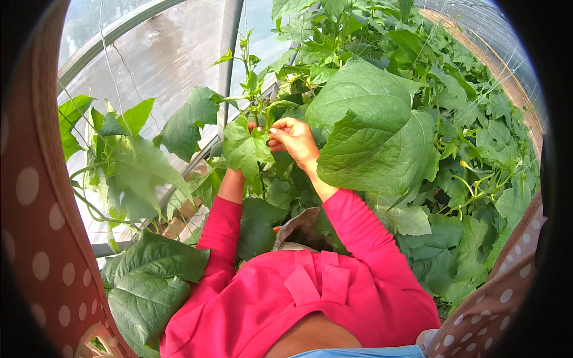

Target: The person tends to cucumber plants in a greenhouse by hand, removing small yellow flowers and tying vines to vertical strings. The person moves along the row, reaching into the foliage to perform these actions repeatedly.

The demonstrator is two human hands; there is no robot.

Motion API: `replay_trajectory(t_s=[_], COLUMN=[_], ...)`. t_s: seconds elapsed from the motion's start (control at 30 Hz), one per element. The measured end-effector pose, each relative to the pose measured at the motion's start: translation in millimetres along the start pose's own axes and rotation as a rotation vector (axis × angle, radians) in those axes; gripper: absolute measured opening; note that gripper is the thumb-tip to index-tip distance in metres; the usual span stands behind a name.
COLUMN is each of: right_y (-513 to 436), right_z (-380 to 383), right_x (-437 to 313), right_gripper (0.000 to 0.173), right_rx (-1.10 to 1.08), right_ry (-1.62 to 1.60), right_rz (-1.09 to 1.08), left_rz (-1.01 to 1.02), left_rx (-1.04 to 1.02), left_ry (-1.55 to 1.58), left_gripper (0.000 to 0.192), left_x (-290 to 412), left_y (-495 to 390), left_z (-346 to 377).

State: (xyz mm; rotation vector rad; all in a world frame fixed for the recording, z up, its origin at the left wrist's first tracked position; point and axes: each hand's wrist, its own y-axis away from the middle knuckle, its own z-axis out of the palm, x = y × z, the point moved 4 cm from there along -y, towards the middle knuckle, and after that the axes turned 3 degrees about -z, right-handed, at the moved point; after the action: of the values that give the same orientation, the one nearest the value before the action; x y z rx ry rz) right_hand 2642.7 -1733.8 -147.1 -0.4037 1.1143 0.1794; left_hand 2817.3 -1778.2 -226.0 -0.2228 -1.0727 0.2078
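A climbing cucurbit vine [254,107] with lobed leaves and a thin upright tip stands in front of me. My right hand [292,139] is at its stem, thumb and fingers pinched together where a curved pale green stalk [271,112] meets it. Most of my left hand [252,126] is hidden behind a light green leaf [247,145]; only some fingertips show, close to the stem and opposite the right hand. What those fingertips hold cannot be made out. A very large leaf [371,129] spreads just right of my right hand.
Clear plastic sheeting [179,49] on a curved metal greenhouse frame [116,33] rises at the left. Strings [107,67] hang there. Dense vines [474,134] fill the right, one bearing a small fruit with a yellow flower [465,165]. An open sack [297,226] stands below my hands.
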Motion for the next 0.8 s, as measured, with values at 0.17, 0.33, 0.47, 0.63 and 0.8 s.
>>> replay_trajectory(t_s=[0.17,0.33,0.47,0.63,0.8], right_y=[2,24,6,1,-6], right_z=[-18,21,35,41,47], right_x=[7,-79,-84,-73,-72], right_gripper=[0.01,0.012,0.01,0.007,0.008], right_rx=[0.021,0.296,0.188,0.192,0.122], right_ry=[-0.14,0.757,1.134,1.167,1.258], right_rz=[0.142,-0.794,-0.868,-0.812,-0.895], left_rz=[-0.029,0.13,0.187,-0.004,-0.017], left_rx=[0.026,-0.061,-0.09,-0.142,-0.173], left_ry=[-0.459,-0.421,-0.442,-0.378,-0.33], left_gripper=[0.025,0.024,0.024,0.019,0.015], left_x=[34,28,21,41,42], left_y=[20,10,2,13,14], left_z=[51,35,22,35,38])
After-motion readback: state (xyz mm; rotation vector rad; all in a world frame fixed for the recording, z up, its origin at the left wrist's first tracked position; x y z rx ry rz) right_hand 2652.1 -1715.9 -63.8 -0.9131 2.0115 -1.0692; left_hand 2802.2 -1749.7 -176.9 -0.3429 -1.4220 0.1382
